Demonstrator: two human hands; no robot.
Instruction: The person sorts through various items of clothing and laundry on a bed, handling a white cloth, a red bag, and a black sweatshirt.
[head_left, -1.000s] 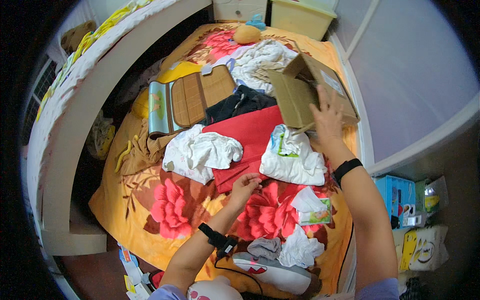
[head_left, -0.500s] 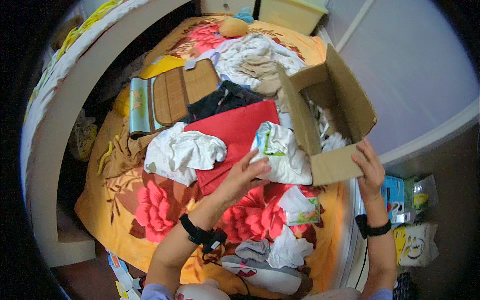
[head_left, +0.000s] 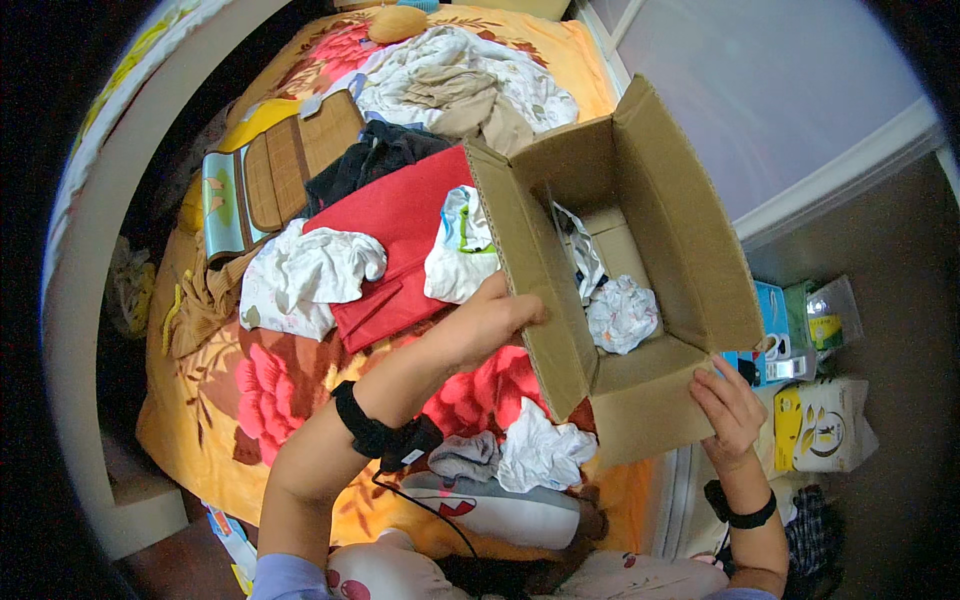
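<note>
An open cardboard box [head_left: 690,190] is tilted toward me over the right side of the bed. My left hand [head_left: 495,318] is closed on the edge of its left flap, thumb side hidden. With bent fingers, my right hand [head_left: 728,408] grips the right corner of the near flap [head_left: 645,420]. Inside lie a crumpled white ball [head_left: 622,312], paper or plastic, and a flat printed wrapper [head_left: 578,250] against the left wall. Just left of the box, a white plastic package [head_left: 460,255] with green and blue marks rests on a folded red cloth [head_left: 415,215].
White clothing [head_left: 310,270] and a dark garment [head_left: 375,160] surround the red cloth. A brown woven mat [head_left: 290,165] lies farther left. Near my lap are a crumpled white cloth [head_left: 545,447] and a grey cloth [head_left: 465,457]. Packages [head_left: 825,425] stand right of the bed.
The box has come nearer and tilted, showing more of its inside. My left hand, earlier open beside the white package, now holds the left flap. My right hand stays on the near flap, lower now.
</note>
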